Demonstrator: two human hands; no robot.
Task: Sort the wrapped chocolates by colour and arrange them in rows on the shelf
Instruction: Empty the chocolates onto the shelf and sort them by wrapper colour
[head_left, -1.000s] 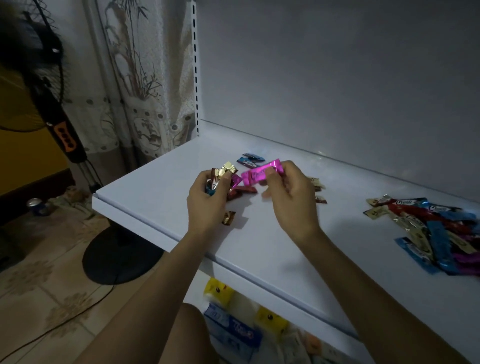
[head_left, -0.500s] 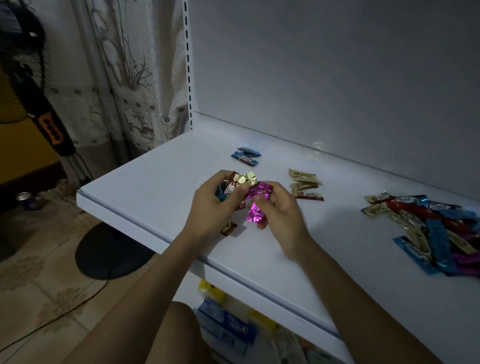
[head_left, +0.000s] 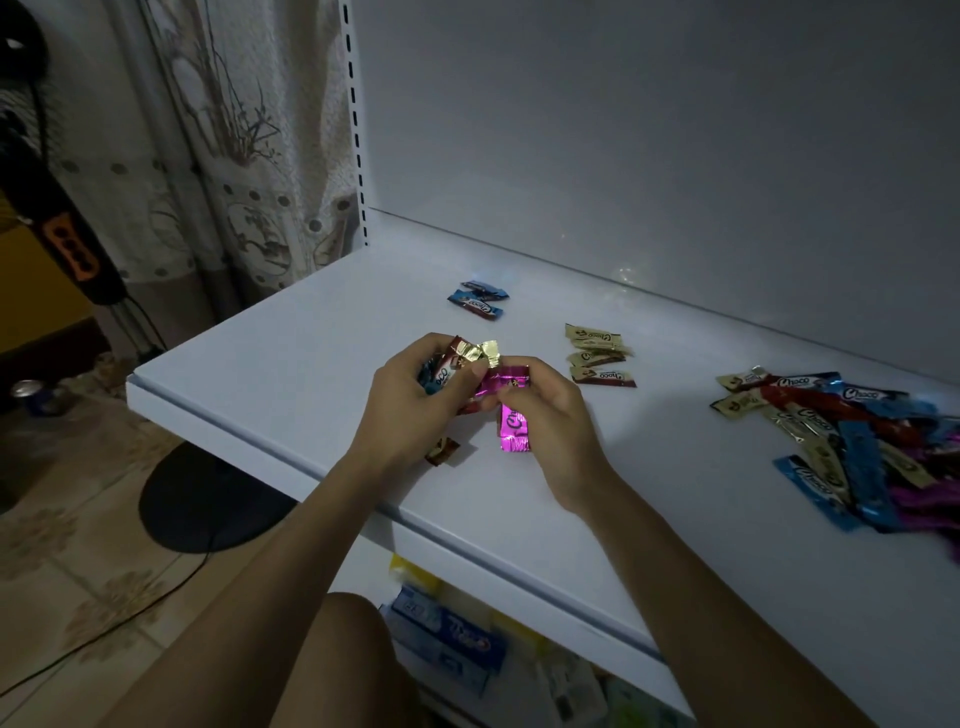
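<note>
The hands are close together now at the middle of the frame, over the front part of the white shelf. A second ago the pink chocolate was stretched out level between them. Now it is bent, its upper part lying across the fingers and its lower end hanging straight down toward the shelf. The right hand pinches that upper part between thumb and curled fingers. The left hand grips a bunch of chocolates in brown, gold and blue, with its thumb up against the pink wrapper. Whether the thumb actually presses on the wrapper cannot be told.

With the right hand drawn in, the cream chocolates just right of centre are in full view, three in a short column; a second ago that hand covered most of them. The two blue chocolates lie where they were, above the hands. One small brown chocolate sits on the shelf beside the left wrist, same as before. The mixed pile at the right edge is unchanged. The fan base sits on the floor at lower left.
</note>
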